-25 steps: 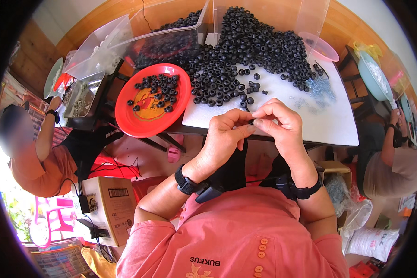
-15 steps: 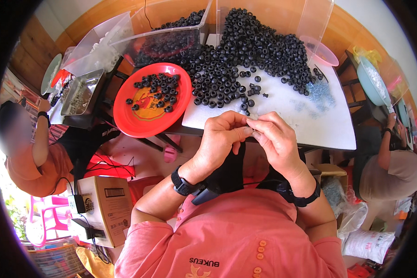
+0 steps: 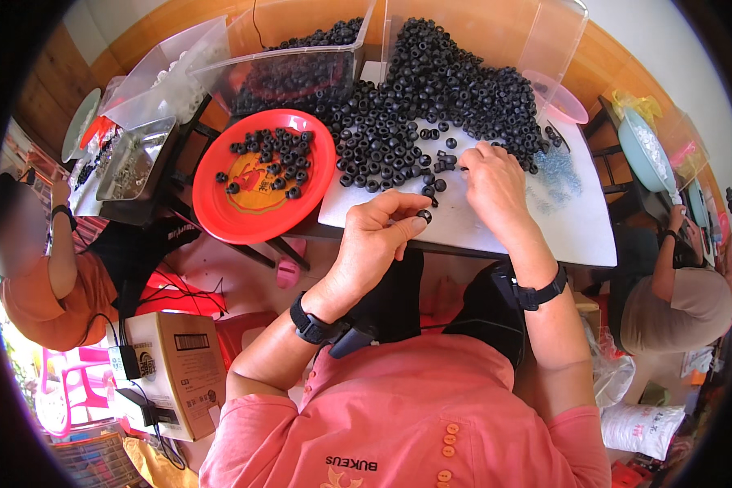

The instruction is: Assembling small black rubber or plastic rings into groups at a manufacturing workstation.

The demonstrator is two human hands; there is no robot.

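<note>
My left hand (image 3: 374, 228) pinches a round black bead (image 3: 424, 215) between thumb and fingertips, just over the front of the white board (image 3: 464, 224). My right hand (image 3: 496, 183) is further out over the board, palm down. Its fingers are bent together beside a few loose small black parts (image 3: 445, 162), and what they hold, if anything, is hidden. A big heap of black beads with holes (image 3: 464, 89) covers the back of the board, with looser beads (image 3: 382, 159) at its near left. Left of the board, a red plate (image 3: 211, 207) holds several black beads.
Clear plastic bins (image 3: 276, 69) stand at the back, one with black beads. Tiny pale blue beads (image 3: 557, 175) lie at the board's right, near a pink bowl (image 3: 569, 106). Other people work at the left (image 3: 49, 268) and right (image 3: 675, 301). A cardboard box (image 3: 175, 374) stands lower left.
My hands have come apart from their meeting point. My right hand has moved forward and right to the loose parts; my left stays near the front edge, and its black bead now shows.
</note>
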